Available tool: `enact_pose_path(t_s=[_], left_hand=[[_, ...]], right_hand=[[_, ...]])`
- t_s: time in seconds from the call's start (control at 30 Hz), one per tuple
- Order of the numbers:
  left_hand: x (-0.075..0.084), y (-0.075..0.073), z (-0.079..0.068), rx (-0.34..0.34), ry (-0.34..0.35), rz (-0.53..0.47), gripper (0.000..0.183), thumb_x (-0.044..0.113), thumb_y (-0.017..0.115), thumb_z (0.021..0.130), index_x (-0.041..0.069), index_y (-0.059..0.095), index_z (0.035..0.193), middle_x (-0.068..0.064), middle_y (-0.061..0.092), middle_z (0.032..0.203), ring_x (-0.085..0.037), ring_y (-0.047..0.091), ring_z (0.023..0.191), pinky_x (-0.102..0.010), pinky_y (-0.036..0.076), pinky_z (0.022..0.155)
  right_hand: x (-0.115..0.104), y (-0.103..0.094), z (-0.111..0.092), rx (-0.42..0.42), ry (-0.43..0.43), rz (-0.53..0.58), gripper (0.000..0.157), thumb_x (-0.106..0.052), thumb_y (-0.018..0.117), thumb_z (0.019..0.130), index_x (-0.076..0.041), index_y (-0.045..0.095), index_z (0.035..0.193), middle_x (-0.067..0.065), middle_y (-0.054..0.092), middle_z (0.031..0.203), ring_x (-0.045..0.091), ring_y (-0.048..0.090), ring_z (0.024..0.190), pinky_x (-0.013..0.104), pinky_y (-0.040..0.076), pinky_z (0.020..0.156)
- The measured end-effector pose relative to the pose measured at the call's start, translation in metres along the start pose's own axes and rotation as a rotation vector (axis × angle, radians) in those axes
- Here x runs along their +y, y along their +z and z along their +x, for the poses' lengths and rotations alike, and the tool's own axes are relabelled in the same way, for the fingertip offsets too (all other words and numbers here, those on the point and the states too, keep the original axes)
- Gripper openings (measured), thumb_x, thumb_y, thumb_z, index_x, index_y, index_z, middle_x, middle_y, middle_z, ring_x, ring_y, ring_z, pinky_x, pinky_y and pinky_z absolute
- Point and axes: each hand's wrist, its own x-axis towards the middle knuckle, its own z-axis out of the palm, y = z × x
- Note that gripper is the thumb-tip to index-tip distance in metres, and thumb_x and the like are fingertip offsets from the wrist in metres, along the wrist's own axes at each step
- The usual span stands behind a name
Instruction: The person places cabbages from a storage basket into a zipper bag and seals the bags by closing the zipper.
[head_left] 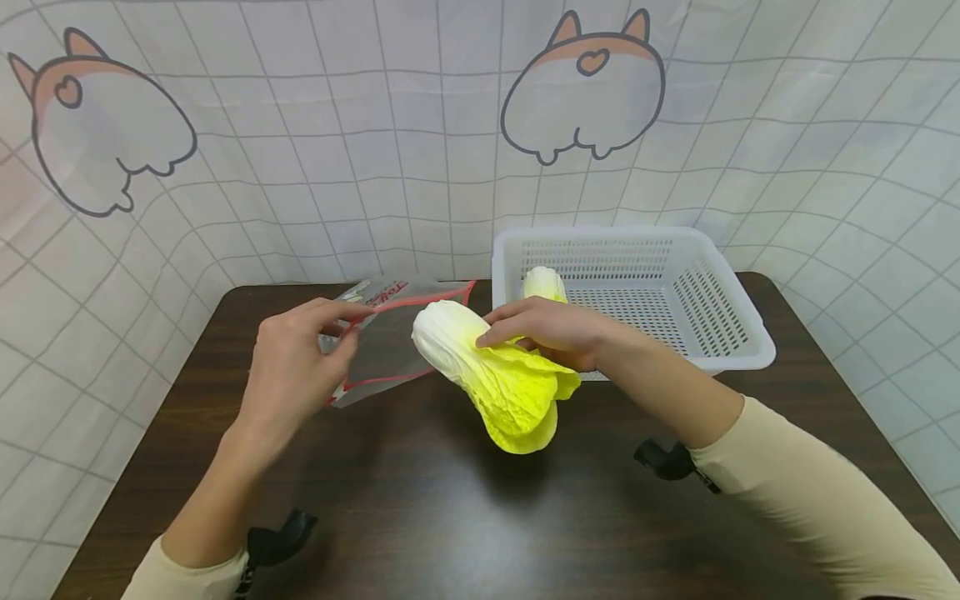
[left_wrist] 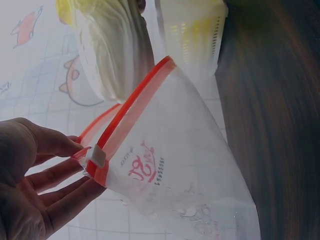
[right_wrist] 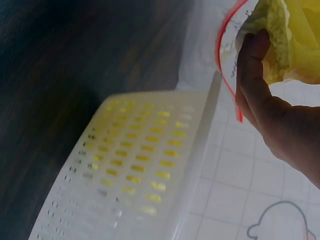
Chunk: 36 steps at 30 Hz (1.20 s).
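My right hand (head_left: 551, 329) grips a napa cabbage (head_left: 491, 375) around its middle, its white base pointing left and its yellow leaves hanging toward me. A clear zip bag (head_left: 393, 337) with red edging lies to the left, its mouth parted and facing the cabbage. At the bag's near corner, my left hand (head_left: 300, 358) pinches the red edge between thumb and fingers. In the left wrist view, a white slider (left_wrist: 96, 156) sits on the red zip strip beside the fingertips. The cabbage base (left_wrist: 115, 60) is just outside the bag's mouth.
A white perforated basket (head_left: 723, 308) stands at the back right of the dark table (head_left: 480, 533). Inside its left end lies another cabbage (head_left: 544, 284), partly hidden by my right hand. A white checked curtain (head_left: 420, 150) with cartoon animals hangs behind and along the sides.
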Motion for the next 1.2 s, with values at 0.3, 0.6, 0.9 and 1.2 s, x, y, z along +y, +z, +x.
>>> enact_pose_path(t_s=[0.3, 0.6, 0.9, 1.2], left_hand=[[0.0, 0.002, 0.0, 0.015, -0.013, 0.009, 0.032, 0.0, 0.066, 0.088, 0.02, 0.083, 0.107, 0.0, 0.079, 0.09, -0.016, 0.071, 0.071, -0.025, 0.029, 0.041], [0.0, 0.004, -0.001, 0.008, 0.031, 0.006, 0.029, 0.0, 0.069, 0.089, 0.018, 0.082, 0.107, 0.0, 0.08, 0.094, -0.02, 0.075, 0.078, -0.028, 0.036, 0.045], [0.0, 0.003, 0.0, -0.001, 0.094, 0.002, 0.026, -0.001, 0.071, 0.089, 0.016, 0.082, 0.107, 0.0, 0.08, 0.1, -0.019, 0.075, 0.08, -0.029, 0.044, 0.05], [-0.001, 0.003, 0.001, 0.007, 0.123, -0.003, 0.026, -0.001, 0.072, 0.089, 0.015, 0.082, 0.107, 0.001, 0.08, 0.1, -0.018, 0.074, 0.081, -0.028, 0.047, 0.053]], right_hand=[[0.002, 0.013, 0.016, 0.025, 0.0, 0.039, 0.045, -0.029, 0.066, 0.098, -0.005, 0.059, 0.135, 0.01, 0.072, 0.105, 0.019, 0.073, 0.081, 0.03, 0.061, 0.072], [0.0, 0.018, 0.027, 0.001, 0.023, 0.108, 0.042, -0.033, 0.062, 0.099, 0.001, 0.06, 0.123, 0.008, 0.071, 0.094, 0.017, 0.072, 0.076, 0.029, 0.06, 0.069], [-0.009, 0.025, 0.036, -0.004, 0.031, 0.175, 0.039, -0.033, 0.056, 0.104, 0.001, 0.057, 0.124, 0.006, 0.069, 0.094, 0.016, 0.071, 0.076, 0.029, 0.06, 0.069], [-0.015, 0.03, 0.04, 0.057, 0.051, 0.168, 0.04, -0.036, 0.057, 0.105, 0.0, 0.058, 0.123, 0.006, 0.067, 0.095, 0.016, 0.069, 0.078, 0.029, 0.06, 0.07]])
